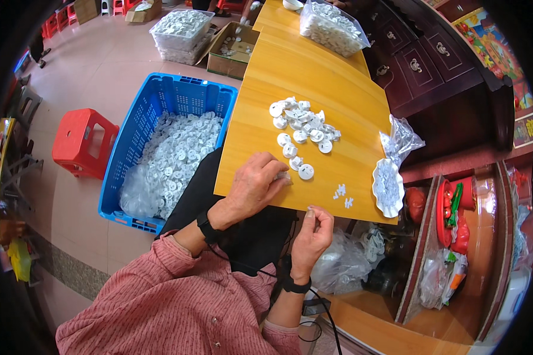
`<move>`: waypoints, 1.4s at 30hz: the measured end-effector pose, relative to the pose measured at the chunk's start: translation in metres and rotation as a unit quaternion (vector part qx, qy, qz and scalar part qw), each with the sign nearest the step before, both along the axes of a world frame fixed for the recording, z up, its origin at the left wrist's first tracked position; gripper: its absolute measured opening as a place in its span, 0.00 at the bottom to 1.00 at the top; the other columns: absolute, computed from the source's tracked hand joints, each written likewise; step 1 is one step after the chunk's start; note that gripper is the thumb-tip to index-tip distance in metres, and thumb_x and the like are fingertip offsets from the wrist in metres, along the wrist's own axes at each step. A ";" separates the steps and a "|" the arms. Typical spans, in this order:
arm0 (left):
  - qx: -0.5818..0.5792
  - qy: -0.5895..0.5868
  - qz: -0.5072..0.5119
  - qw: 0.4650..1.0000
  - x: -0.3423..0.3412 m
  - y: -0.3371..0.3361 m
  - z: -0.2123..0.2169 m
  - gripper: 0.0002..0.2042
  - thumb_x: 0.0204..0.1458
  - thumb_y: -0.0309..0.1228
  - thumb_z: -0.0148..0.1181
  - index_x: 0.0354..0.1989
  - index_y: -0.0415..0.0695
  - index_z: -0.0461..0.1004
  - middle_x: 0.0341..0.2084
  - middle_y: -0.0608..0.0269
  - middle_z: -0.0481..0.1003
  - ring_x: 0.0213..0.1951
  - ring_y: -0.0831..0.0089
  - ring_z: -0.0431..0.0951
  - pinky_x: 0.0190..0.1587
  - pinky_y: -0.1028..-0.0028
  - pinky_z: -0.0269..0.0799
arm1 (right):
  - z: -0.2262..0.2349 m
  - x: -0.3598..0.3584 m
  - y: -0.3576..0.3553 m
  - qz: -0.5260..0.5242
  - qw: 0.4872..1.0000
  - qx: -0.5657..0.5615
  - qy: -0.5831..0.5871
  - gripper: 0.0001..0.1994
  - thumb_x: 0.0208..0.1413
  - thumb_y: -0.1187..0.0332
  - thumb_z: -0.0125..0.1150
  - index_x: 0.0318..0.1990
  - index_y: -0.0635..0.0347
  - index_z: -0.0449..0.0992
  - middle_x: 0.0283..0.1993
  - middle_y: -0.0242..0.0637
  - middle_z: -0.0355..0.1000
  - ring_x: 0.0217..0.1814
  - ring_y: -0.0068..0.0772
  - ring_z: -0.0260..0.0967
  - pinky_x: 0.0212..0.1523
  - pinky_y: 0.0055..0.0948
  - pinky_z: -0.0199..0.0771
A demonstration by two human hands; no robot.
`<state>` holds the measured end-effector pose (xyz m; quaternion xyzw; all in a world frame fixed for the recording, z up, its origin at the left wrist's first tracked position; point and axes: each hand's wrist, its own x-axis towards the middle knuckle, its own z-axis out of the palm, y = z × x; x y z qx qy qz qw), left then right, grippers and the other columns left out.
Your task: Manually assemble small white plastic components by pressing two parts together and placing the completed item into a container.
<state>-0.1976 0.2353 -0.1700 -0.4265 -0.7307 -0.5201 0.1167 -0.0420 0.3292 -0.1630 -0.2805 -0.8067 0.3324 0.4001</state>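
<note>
At the near edge of the yellow wooden table (260,112), my left hand (251,184) is closed around a whitish plastic part (284,177), mostly covered by the fingers. My right hand (314,236) is just off the table edge, its thumb and index finger pinched together; whatever may be between them is too small to make out. Beyond my left hand lies a loose pile of round white plastic parts (305,122), with a few strung out toward me. Several tiny white plastic pieces (341,190) rest to the right, beside a white scalloped dish (377,204) of similar small pieces.
A blue plastic crate (114,163) full of white parts stands left of the table, next to a red stool (80,139). Clear tubs (183,38) and a cardboard box (225,64) sit behind it. Another filled tub (331,32) occupies the table's far end. Dark drawers (420,68) border the right.
</note>
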 end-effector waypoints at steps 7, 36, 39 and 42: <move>0.121 -0.380 -0.169 0.901 0.009 -0.008 0.006 0.13 0.57 0.30 0.65 0.48 0.39 0.76 0.33 0.64 0.76 0.32 0.76 0.77 0.34 0.75 0.73 | 0.014 -0.007 -0.013 0.030 0.991 -0.132 0.022 0.03 0.62 0.77 0.57 0.39 0.68 0.73 0.44 0.39 0.74 0.43 0.28 0.70 0.46 0.26 0.72; 0.262 -0.657 -0.356 0.611 0.015 -0.023 -0.003 0.12 0.65 0.31 0.54 0.52 0.37 0.74 0.45 0.57 0.77 0.46 0.69 0.80 0.48 0.67 0.81 | 0.035 -0.032 -0.037 0.064 0.989 -0.112 0.073 0.04 0.56 0.77 0.62 0.34 0.66 0.72 0.44 0.45 0.72 0.48 0.40 0.72 0.51 0.37 0.72; 0.269 -0.669 -0.349 0.599 0.017 -0.023 -0.003 0.12 0.64 0.30 0.55 0.52 0.37 0.74 0.45 0.57 0.77 0.47 0.69 0.79 0.50 0.65 0.80 | 0.036 -0.031 -0.037 0.043 0.997 -0.049 0.032 0.05 0.55 0.77 0.63 0.34 0.66 0.72 0.44 0.45 0.72 0.47 0.41 0.72 0.50 0.37 0.71; 0.257 -0.648 -0.359 0.621 0.017 -0.025 -0.007 0.12 0.63 0.29 0.57 0.51 0.37 0.74 0.46 0.58 0.77 0.48 0.69 0.79 0.53 0.63 0.78 | 0.034 -0.031 -0.038 0.040 0.998 -0.042 0.037 0.04 0.55 0.78 0.62 0.34 0.66 0.72 0.44 0.45 0.72 0.47 0.41 0.71 0.50 0.37 0.71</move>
